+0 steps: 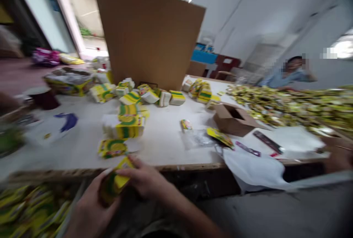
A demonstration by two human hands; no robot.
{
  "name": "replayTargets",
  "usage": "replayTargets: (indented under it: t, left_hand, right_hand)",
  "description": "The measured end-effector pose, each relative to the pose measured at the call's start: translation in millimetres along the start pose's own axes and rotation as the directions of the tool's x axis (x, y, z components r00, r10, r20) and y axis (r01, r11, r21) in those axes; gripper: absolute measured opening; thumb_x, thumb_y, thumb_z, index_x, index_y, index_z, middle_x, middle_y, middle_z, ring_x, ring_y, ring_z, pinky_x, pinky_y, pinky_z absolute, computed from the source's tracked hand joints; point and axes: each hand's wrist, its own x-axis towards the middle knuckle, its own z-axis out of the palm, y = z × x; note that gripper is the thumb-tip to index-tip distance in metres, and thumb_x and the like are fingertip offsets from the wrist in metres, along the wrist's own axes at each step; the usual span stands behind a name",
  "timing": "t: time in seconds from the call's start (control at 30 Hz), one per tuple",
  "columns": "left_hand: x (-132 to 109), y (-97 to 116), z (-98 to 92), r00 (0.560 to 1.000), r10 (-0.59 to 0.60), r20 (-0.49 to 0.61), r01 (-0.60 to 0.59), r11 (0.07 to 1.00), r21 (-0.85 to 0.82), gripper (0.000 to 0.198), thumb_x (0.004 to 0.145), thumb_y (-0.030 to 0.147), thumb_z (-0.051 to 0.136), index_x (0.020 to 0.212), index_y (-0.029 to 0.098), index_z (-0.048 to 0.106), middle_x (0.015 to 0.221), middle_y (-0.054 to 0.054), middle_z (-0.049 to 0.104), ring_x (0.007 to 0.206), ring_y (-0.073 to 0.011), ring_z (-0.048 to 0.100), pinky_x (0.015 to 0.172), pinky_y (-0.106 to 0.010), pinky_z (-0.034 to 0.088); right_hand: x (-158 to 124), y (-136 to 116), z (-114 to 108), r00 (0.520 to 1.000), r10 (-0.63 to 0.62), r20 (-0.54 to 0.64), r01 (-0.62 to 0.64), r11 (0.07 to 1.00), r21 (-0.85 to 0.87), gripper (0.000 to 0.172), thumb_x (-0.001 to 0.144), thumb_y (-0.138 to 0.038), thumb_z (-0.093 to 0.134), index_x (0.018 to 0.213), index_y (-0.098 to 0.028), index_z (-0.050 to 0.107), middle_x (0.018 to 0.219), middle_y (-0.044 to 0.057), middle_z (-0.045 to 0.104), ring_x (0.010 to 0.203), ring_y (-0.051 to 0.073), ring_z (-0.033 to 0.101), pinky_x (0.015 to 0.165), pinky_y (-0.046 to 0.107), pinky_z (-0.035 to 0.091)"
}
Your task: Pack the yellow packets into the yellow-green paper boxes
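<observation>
My left hand (91, 203) is wrapped round a yellow-and-green packet or small stack of packets (110, 188) just off the table's front edge. With fingers closed, my right hand (146, 179) grips the upper right end of the same yellow packets; blur hides how many there are. Just beyond my hands, a flat bundle of yellow packets (112, 148) lies on the white table (162, 139). Behind it rises a stack of yellow-green packet bundles (129, 126), partly tipped at the top.
Bottom left, a bin holds loose yellow packets (30, 208). A tall cardboard sheet (149, 32) stands at the back. An open brown box (234, 120), a white plastic bag (253, 166) and a large packet heap (298, 109) are to the right. A person (289, 74) sits behind the heap.
</observation>
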Motion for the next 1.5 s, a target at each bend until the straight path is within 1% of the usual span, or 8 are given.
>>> replayTargets:
  t: [0.33,0.47,0.63,0.77,0.97,1.03,1.17,1.5]
  left_hand:
    - [-3.3,26.1,-9.9,0.917,0.277,0.287,-0.391,0.768,0.507,0.062,0.068,0.029,0.068,0.124,0.014,0.048,0.112,-0.014,0.064,0.101,-0.0289,0.062,0.088,-0.037,0.049]
    - [-3.6,19.8,-2.9,0.921,0.311,0.234,-0.390,0.749,0.536,0.065,0.069,0.035,0.068,0.126,0.014,0.047,0.113,-0.016,0.064,0.103,-0.0319,0.061,0.088,-0.041,0.047]
    - [-8.8,6.1,12.1,0.934,0.251,0.254,-0.351,0.771,0.531,0.057,0.066,0.029,0.070,0.120,0.019,0.056,0.113,-0.014,0.065,0.102,-0.0353,0.060,0.093,-0.046,0.039]
    - [-7.3,-1.4,9.6,0.974,0.093,0.206,-0.193,0.814,0.548,0.050,0.064,0.024,0.070,0.114,0.021,0.060,0.108,-0.012,0.067,0.100,-0.0356,0.060,0.091,-0.047,0.038]
    - [6.3,8.1,-18.1,0.930,-0.080,-0.358,0.034,0.991,-0.131,0.041,0.062,0.040,0.076,0.096,0.022,0.058,0.084,-0.001,0.064,0.074,-0.0194,0.060,0.077,-0.032,0.048]
    - [9.4,12.6,-24.8,0.826,-0.215,-0.520,-0.099,0.854,-0.511,0.039,0.070,0.051,0.066,0.093,0.021,0.057,0.089,-0.001,0.063,0.078,-0.0160,0.060,0.085,-0.031,0.047]
    - [10.8,9.8,-32.7,0.676,-0.615,-0.407,-0.040,0.520,-0.853,0.057,0.075,0.073,0.045,0.088,0.019,0.056,0.098,-0.008,0.063,0.090,-0.0187,0.062,0.084,-0.032,0.051]
    - [8.1,-12.8,1.3,0.897,-0.426,-0.122,0.160,0.570,-0.806,0.061,0.064,0.065,0.069,0.102,0.017,0.063,0.104,-0.009,0.065,0.094,-0.0208,0.062,0.079,-0.030,0.052]
  right_hand:
    - [-2.3,-0.8,-22.7,0.994,0.112,0.013,-0.112,0.969,0.221,0.032,0.077,-0.015,0.066,0.108,-0.023,0.067,0.128,0.009,0.056,0.117,0.023,0.055,0.100,0.036,0.042]
    - [-2.3,10.3,-6.6,0.986,0.167,-0.009,-0.139,0.851,0.506,0.071,0.083,-0.027,0.061,0.145,-0.022,0.026,0.133,0.011,0.053,0.116,0.021,0.057,0.096,0.037,0.046]
    - [3.2,16.1,9.5,0.898,0.412,-0.153,-0.368,0.895,0.253,0.038,0.094,-0.032,0.039,0.123,-0.015,0.058,0.111,0.012,0.068,0.099,0.023,0.064,0.088,0.038,0.050]
    - [12.6,13.1,19.5,0.942,0.306,-0.140,-0.276,0.940,0.201,0.039,0.093,-0.027,0.039,0.130,-0.016,0.051,0.116,0.011,0.066,0.102,0.021,0.063,0.089,0.035,0.049]
    - [59.9,38.4,22.3,0.918,0.350,-0.189,-0.353,0.935,0.017,0.027,0.090,-0.025,0.048,0.113,-0.016,0.058,0.100,0.009,0.065,0.084,0.018,0.063,0.079,0.031,0.051]
    - [75.6,49.3,27.2,0.898,0.368,-0.242,-0.393,0.917,-0.064,0.023,0.082,-0.022,0.059,0.104,-0.016,0.062,0.107,0.014,0.061,0.097,0.024,0.059,0.087,0.038,0.046]
    - [89.6,60.5,40.2,0.868,0.407,-0.286,-0.464,0.868,-0.174,0.022,0.067,-0.009,0.070,0.088,-0.011,0.063,0.098,0.019,0.060,0.097,0.033,0.056,0.082,0.045,0.044]
    - [72.4,39.9,29.3,0.898,0.335,-0.285,-0.377,0.920,-0.107,0.015,0.074,-0.014,0.060,0.085,-0.018,0.051,0.078,0.002,0.061,0.071,0.018,0.056,0.065,0.028,0.042]
